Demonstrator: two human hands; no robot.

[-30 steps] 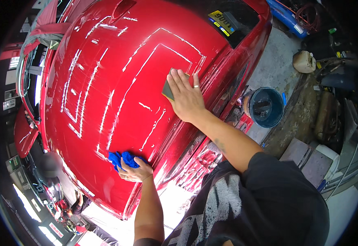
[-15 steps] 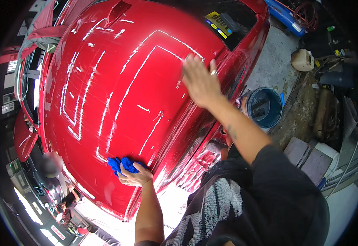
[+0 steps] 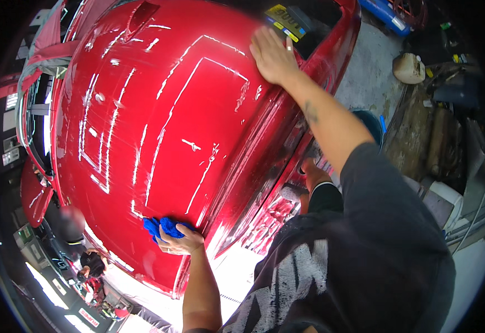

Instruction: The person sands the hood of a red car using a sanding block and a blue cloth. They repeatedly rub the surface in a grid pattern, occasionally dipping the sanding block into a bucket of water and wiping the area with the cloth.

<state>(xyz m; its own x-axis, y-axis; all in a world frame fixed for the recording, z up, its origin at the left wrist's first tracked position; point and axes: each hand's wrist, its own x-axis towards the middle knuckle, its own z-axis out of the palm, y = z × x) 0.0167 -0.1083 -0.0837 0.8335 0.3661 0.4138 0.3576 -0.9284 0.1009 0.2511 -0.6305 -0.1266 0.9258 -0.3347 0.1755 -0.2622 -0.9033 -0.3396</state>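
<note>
Left hand [image 3: 182, 242] clasps a blue cloth [image 3: 163, 227] against the red panel [image 3: 192, 116] beneath
From my remote view, the right hand [image 3: 275, 58] is well beyond that grip; I cannot tell whether it holds anything.

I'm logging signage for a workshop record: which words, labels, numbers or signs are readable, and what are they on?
Wording is left uncopied; each is told by kind.
Yellow plate at the windshield: characters.
Coloured strips beside it: too small to read.
Pale print on the dark shirt: creased.
Red-and-white sign, lower left: lettering.
</note>
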